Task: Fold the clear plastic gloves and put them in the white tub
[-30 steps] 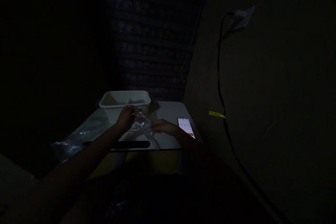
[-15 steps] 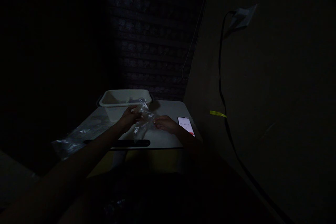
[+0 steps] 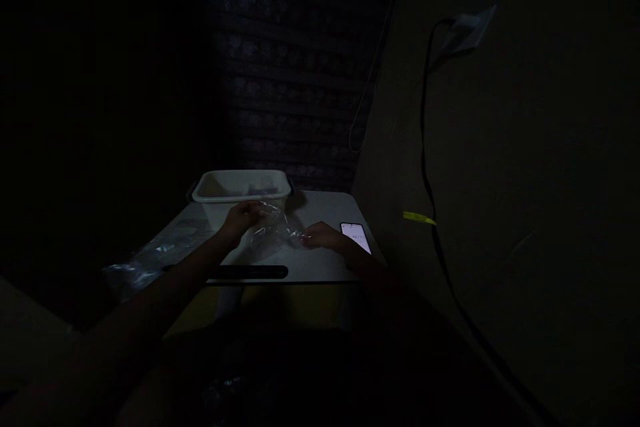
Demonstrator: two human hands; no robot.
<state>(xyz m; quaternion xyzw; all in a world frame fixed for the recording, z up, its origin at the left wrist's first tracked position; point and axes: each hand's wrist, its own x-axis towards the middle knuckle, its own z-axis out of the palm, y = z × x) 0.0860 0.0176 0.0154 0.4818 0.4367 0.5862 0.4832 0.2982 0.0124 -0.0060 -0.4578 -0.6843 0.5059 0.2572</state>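
A crinkled clear plastic bag (image 3: 270,233) stretches between my two hands above the white table. My left hand (image 3: 241,220) is closed on its upper left part, just in front of the white bin (image 3: 240,199). On the other side, my right hand (image 3: 320,236) pinches the bag's right end. The bin stands at the back left of the table, with something pale and hard to make out inside it. More clear plastic (image 3: 160,250) lies at the table's left edge, partly behind my left forearm.
A phone (image 3: 356,237) with a lit screen lies at the table's (image 3: 325,203) right side, beside my right forearm. A dark slot (image 3: 255,272) runs along the front edge. From a wall outlet (image 3: 470,30) at right hangs a black cable (image 3: 424,147) with a yellow tag (image 3: 419,217).
The bag has been drawn out wider and lower between my hands. My right hand has moved slightly right, and my left hand keeps its hold.
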